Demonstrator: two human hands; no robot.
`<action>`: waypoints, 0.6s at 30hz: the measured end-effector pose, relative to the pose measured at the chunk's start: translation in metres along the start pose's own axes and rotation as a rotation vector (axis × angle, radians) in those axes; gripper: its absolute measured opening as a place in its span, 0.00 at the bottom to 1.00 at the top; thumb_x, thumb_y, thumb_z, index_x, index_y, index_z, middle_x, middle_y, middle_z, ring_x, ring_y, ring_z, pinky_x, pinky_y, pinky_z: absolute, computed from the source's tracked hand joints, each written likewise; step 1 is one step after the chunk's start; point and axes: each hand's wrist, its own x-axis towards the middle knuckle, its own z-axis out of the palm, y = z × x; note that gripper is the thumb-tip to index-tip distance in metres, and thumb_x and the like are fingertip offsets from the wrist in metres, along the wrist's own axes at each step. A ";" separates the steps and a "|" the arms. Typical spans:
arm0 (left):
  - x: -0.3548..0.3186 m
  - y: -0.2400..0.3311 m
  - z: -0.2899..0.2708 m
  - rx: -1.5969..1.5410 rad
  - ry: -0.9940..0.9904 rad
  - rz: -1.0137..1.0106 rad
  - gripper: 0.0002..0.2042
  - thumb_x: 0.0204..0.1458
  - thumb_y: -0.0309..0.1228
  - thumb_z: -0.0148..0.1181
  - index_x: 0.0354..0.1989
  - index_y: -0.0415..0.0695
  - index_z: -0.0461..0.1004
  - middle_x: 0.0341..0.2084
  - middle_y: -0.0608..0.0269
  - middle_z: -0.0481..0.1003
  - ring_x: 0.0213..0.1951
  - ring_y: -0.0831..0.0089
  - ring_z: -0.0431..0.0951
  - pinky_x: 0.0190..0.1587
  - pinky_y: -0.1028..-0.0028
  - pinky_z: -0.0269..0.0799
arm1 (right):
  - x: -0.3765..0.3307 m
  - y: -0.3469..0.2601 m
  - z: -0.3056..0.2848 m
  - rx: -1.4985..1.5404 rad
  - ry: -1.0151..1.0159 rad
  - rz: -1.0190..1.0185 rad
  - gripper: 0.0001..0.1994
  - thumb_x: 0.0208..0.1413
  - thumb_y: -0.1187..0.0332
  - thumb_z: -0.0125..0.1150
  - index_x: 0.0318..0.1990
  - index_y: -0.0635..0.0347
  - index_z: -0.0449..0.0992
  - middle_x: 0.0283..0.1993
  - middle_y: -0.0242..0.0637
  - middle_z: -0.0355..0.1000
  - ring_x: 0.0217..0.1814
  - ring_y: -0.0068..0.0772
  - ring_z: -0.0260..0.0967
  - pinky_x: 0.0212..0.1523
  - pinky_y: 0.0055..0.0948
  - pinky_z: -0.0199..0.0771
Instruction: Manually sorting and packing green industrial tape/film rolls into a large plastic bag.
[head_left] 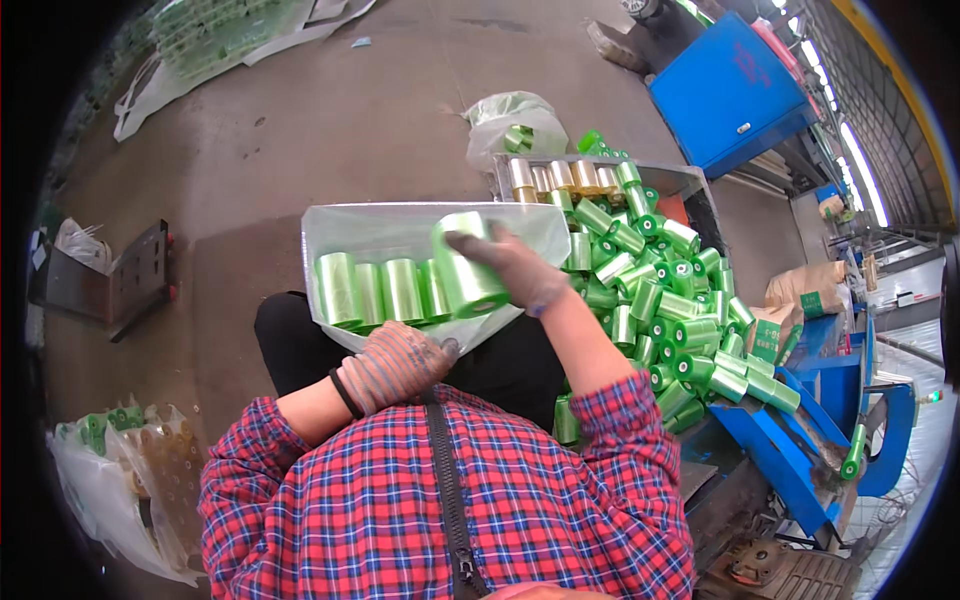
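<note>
Head view: the right hand (515,268), gloved, grips a green roll (466,266) and sets it at the right end of the row of rolls (378,290) inside the clear bag (370,225). The left hand (395,365) clutches the bag's lower edge, fingers curled. A pile of rolls (670,300) lies to the right.

We find four rolls (385,291) side by side in the bag (400,225) (on the lap); the loose roll pile (665,300) lies right.
</note>
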 end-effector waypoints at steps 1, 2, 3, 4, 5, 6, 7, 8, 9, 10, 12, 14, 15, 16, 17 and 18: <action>-0.001 0.001 -0.002 0.031 -0.020 0.004 0.09 0.39 0.31 0.54 0.30 0.43 0.68 0.10 0.58 0.68 0.15 0.60 0.72 0.14 0.63 0.65 | 0.020 0.000 0.019 -0.059 -0.054 0.241 0.39 0.49 0.44 0.49 0.56 0.73 0.54 0.51 0.60 0.62 0.56 0.51 0.60 0.55 0.35 0.61; -0.002 0.001 -0.002 0.023 -0.072 -0.002 0.09 0.39 0.31 0.54 0.30 0.43 0.68 0.10 0.58 0.68 0.15 0.60 0.72 0.14 0.63 0.65 | 0.038 0.002 0.035 -0.131 -0.087 0.345 0.41 0.48 0.41 0.47 0.55 0.75 0.55 0.50 0.61 0.62 0.56 0.51 0.60 0.54 0.36 0.61; -0.003 0.000 -0.002 0.025 -0.085 -0.024 0.09 0.39 0.31 0.54 0.30 0.43 0.68 0.11 0.58 0.68 0.15 0.61 0.72 0.14 0.63 0.65 | 0.049 0.002 0.052 -0.446 -0.192 0.413 0.41 0.47 0.41 0.47 0.54 0.76 0.56 0.50 0.61 0.63 0.55 0.50 0.61 0.53 0.38 0.62; -0.003 0.000 -0.001 -0.005 -0.149 -0.031 0.09 0.39 0.32 0.54 0.31 0.44 0.69 0.11 0.57 0.68 0.15 0.62 0.72 0.14 0.63 0.65 | 0.055 0.003 0.063 -0.782 -0.235 0.467 0.42 0.46 0.40 0.47 0.53 0.77 0.56 0.49 0.60 0.63 0.54 0.49 0.62 0.52 0.40 0.64; -0.003 -0.001 0.000 0.038 -0.105 -0.007 0.10 0.40 0.33 0.54 0.32 0.45 0.70 0.11 0.59 0.68 0.15 0.63 0.72 0.16 0.65 0.66 | 0.061 0.002 0.069 -0.893 -0.295 0.563 0.36 0.48 0.45 0.48 0.52 0.74 0.59 0.47 0.54 0.66 0.47 0.45 0.68 0.45 0.41 0.68; -0.003 -0.004 0.000 0.049 -0.114 -0.004 0.10 0.40 0.33 0.54 0.32 0.45 0.70 0.11 0.59 0.68 0.15 0.63 0.72 0.16 0.65 0.66 | 0.064 0.002 0.065 -0.832 -0.285 0.533 0.36 0.48 0.45 0.48 0.52 0.74 0.59 0.47 0.54 0.66 0.47 0.45 0.68 0.45 0.41 0.68; -0.001 -0.006 0.000 -0.020 -0.168 -0.008 0.08 0.42 0.32 0.53 0.30 0.45 0.71 0.12 0.58 0.70 0.16 0.63 0.73 0.15 0.65 0.67 | 0.062 0.005 0.052 -0.821 -0.164 0.378 0.32 0.49 0.46 0.49 0.51 0.69 0.62 0.48 0.52 0.66 0.48 0.44 0.68 0.45 0.41 0.68; 0.001 -0.009 -0.002 -0.077 -0.248 -0.022 0.06 0.45 0.32 0.52 0.29 0.45 0.72 0.14 0.57 0.71 0.17 0.62 0.74 0.15 0.65 0.69 | 0.057 0.008 0.035 -0.806 -0.105 0.267 0.29 0.50 0.47 0.50 0.49 0.64 0.66 0.49 0.49 0.66 0.48 0.43 0.67 0.45 0.41 0.68; 0.004 -0.012 -0.005 -0.136 -0.045 0.000 0.05 0.43 0.33 0.54 0.26 0.47 0.73 0.12 0.61 0.70 0.16 0.66 0.73 0.15 0.66 0.68 | 0.055 0.014 0.009 -0.753 -0.011 0.161 0.24 0.51 0.50 0.50 0.46 0.62 0.69 0.46 0.48 0.68 0.46 0.41 0.68 0.44 0.40 0.69; 0.006 -0.016 -0.010 -0.163 -0.105 -0.012 0.06 0.43 0.35 0.56 0.26 0.46 0.73 0.12 0.62 0.70 0.16 0.66 0.72 0.16 0.67 0.68 | 0.050 0.027 -0.022 -0.765 0.047 0.019 0.20 0.52 0.53 0.50 0.43 0.60 0.72 0.44 0.47 0.70 0.44 0.39 0.69 0.42 0.39 0.70; 0.011 -0.021 -0.021 -0.377 -0.072 -0.150 0.11 0.44 0.37 0.57 0.32 0.42 0.73 0.14 0.57 0.69 0.19 0.60 0.72 0.23 0.66 0.66 | 0.017 0.071 -0.081 -0.754 0.125 0.315 0.18 0.51 0.55 0.50 0.40 0.60 0.74 0.40 0.49 0.71 0.42 0.40 0.70 0.41 0.35 0.70; 0.015 -0.028 -0.034 -0.526 -0.014 -0.333 0.12 0.44 0.30 0.57 0.35 0.37 0.73 0.18 0.55 0.71 0.22 0.62 0.73 0.28 0.66 0.66 | -0.023 0.138 -0.122 -0.029 0.752 0.216 0.21 0.47 0.54 0.51 0.38 0.63 0.74 0.37 0.53 0.71 0.43 0.47 0.68 0.43 0.33 0.68; 0.017 -0.033 -0.041 -0.463 0.011 -0.385 0.11 0.44 0.26 0.55 0.37 0.37 0.73 0.20 0.54 0.72 0.24 0.63 0.74 0.30 0.68 0.67 | -0.042 0.176 -0.122 -0.092 0.653 0.555 0.21 0.46 0.52 0.51 0.39 0.62 0.74 0.39 0.52 0.71 0.44 0.48 0.68 0.44 0.34 0.67; 0.020 -0.036 -0.044 -0.385 0.166 -0.335 0.11 0.45 0.23 0.53 0.38 0.36 0.73 0.22 0.54 0.73 0.25 0.65 0.74 0.32 0.70 0.67 | -0.062 0.214 -0.109 -0.191 0.567 0.737 0.22 0.46 0.51 0.51 0.39 0.61 0.74 0.42 0.52 0.70 0.45 0.49 0.68 0.46 0.34 0.66; 0.022 -0.042 -0.048 -0.574 0.140 -0.504 0.11 0.47 0.22 0.51 0.40 0.36 0.72 0.24 0.54 0.74 0.25 0.69 0.74 0.32 0.74 0.67 | -0.075 0.251 -0.089 -0.241 0.310 0.957 0.25 0.45 0.48 0.52 0.41 0.60 0.73 0.45 0.51 0.69 0.47 0.51 0.67 0.49 0.36 0.64; 0.027 -0.046 -0.049 -0.679 0.182 -0.569 0.11 0.51 0.24 0.48 0.41 0.35 0.72 0.22 0.60 0.73 0.24 0.76 0.72 0.30 0.78 0.66 | -0.093 0.284 -0.065 -0.085 0.151 0.923 0.28 0.44 0.47 0.52 0.43 0.63 0.73 0.46 0.53 0.68 0.49 0.52 0.65 0.51 0.37 0.62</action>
